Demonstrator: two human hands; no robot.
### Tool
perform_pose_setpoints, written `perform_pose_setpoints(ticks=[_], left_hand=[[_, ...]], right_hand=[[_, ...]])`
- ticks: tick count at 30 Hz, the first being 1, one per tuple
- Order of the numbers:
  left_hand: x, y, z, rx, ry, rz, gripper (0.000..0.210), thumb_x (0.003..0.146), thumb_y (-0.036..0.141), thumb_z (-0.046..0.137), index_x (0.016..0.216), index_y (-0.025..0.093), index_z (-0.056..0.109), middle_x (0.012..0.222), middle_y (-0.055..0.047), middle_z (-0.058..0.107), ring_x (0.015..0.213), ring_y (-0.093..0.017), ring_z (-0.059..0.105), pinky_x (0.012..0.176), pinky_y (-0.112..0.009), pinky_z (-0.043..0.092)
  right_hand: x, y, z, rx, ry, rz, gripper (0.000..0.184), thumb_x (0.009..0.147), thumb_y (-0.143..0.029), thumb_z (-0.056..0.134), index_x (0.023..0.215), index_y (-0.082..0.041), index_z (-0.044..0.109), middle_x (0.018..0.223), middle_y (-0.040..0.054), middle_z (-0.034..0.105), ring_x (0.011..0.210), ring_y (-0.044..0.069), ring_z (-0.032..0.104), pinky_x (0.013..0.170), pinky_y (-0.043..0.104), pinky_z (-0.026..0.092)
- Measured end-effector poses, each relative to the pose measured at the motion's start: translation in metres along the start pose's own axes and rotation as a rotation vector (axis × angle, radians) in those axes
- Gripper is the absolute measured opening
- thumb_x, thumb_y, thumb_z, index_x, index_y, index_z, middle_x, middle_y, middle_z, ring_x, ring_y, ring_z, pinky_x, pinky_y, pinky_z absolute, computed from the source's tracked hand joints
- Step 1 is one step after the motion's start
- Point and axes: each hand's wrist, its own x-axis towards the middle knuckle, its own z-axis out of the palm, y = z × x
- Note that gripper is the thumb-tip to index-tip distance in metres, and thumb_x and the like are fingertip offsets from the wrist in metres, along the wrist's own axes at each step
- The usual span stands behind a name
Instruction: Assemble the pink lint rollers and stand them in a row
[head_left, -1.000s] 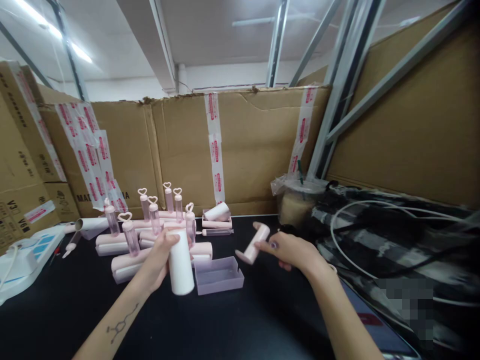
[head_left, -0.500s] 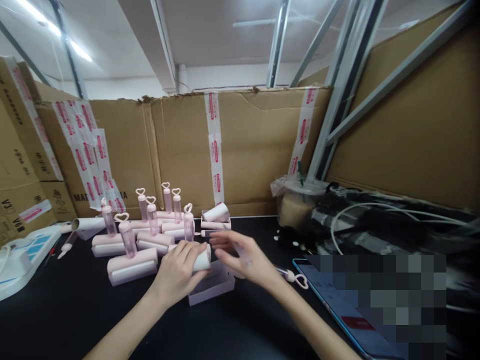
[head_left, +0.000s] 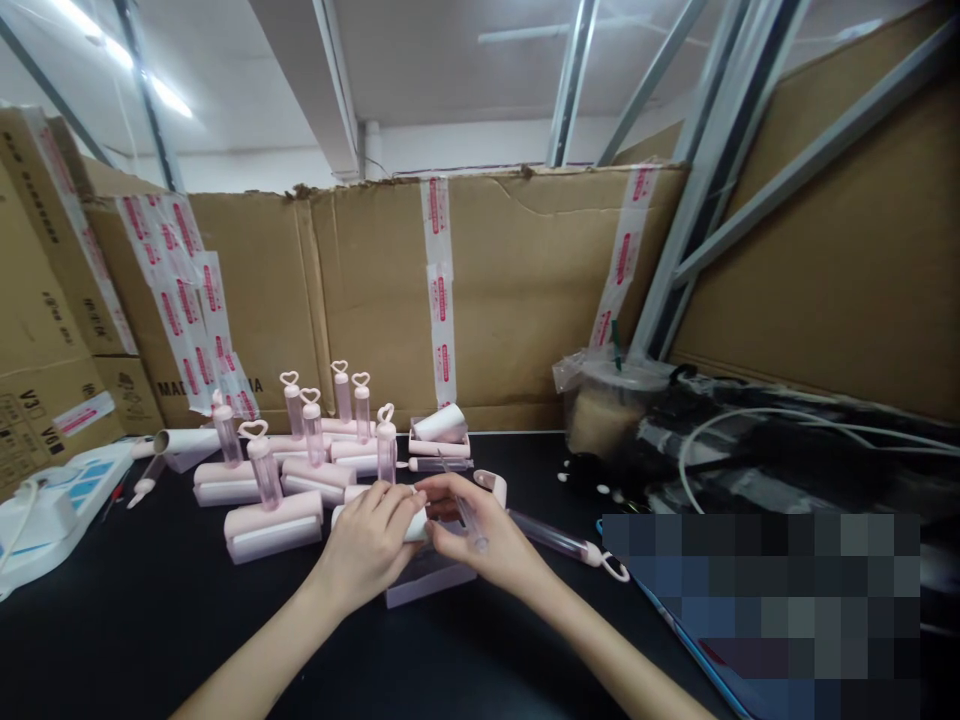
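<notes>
My left hand (head_left: pixel 373 535) is closed around a white lint-roller roll (head_left: pixel 415 524), whose right end shows past the fingers. At that end is my right hand (head_left: pixel 480 525), with curled fingertips at or close to the roll. A slim see-through piece (head_left: pixel 471 515) with a thin pointed end lies across the right fingers; its kind is unclear. Below the hands sits a shallow pale-lilac tray-like cover (head_left: pixel 431 583), partly hidden. A clear handle with a pink heart loop (head_left: pixel 559 535) lies right of my right hand, near a pink end piece (head_left: pixel 491 486).
Several pink lint rollers with heart-topped handles (head_left: pixel 274 525) stand to the left. Behind the hands is an open roller case with a white roll (head_left: pixel 441 423). A power strip (head_left: pixel 75 510) lies far left; a drink cup (head_left: pixel 604 405) and a phone (head_left: pixel 675 620) are right.
My right hand has drawn its fingers in toward the roll's end, and the slim see-through piece shows more clearly. The view has shifted slightly. My left hand keeps its hold.
</notes>
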Motion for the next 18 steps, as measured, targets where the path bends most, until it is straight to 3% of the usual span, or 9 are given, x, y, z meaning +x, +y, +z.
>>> perform_pose_setpoints(ticks=[5,9,11,15,18], left_hand=[[-0.002,0.001,0.004,-0.001,-0.022,0.008,0.031,0.081,0.016,0.048,0.111,0.015,0.051,0.106,-0.011,0.061,0.097,-0.025,0.055,0.082,-0.04,0.047],[0.0,-0.004,0.0,-0.131,-0.001,-0.045,0.034,0.08,0.02,0.052,0.115,0.018,0.049,0.108,-0.011,0.06,0.1,-0.025,0.054,0.083,-0.04,0.045],[0.002,-0.009,-0.007,-0.235,0.104,-0.164,0.038,0.079,0.027,0.056,0.116,0.02,0.048,0.108,-0.01,0.06,0.101,-0.025,0.054,0.085,-0.04,0.044],[0.01,-0.013,-0.023,-0.593,0.443,-0.524,0.041,0.077,0.034,0.06,0.115,0.023,0.048,0.111,-0.007,0.056,0.105,-0.022,0.053,0.09,-0.034,0.041],[0.012,-0.011,-0.024,-0.926,0.619,-0.658,0.054,0.078,0.035,0.06,0.125,0.026,0.036,0.109,-0.005,0.054,0.101,-0.019,0.054,0.083,-0.029,0.045]], right_hand=[[-0.002,0.002,0.006,-0.118,0.035,0.021,0.04,0.067,-0.004,0.053,0.104,-0.018,0.052,0.097,0.0045,0.062,0.088,0.017,0.061,0.08,0.031,0.05],[-0.001,-0.003,0.001,-0.176,0.103,0.03,0.041,0.066,-0.006,0.051,0.105,-0.018,0.052,0.095,0.0041,0.064,0.084,0.016,0.063,0.077,0.03,0.05],[-0.001,-0.009,-0.007,-0.224,0.123,0.014,0.035,0.067,-0.009,0.053,0.101,-0.018,0.055,0.093,0.0039,0.065,0.084,0.017,0.063,0.077,0.03,0.049],[-0.001,-0.02,-0.018,-0.455,0.061,0.022,0.025,0.07,-0.018,0.059,0.094,-0.021,0.063,0.093,0.0029,0.068,0.089,0.022,0.062,0.084,0.037,0.045],[0.0,-0.017,-0.014,-0.386,0.091,0.01,0.03,0.074,-0.025,0.06,0.104,-0.021,0.062,0.104,0.0058,0.067,0.097,0.023,0.061,0.088,0.038,0.044]])
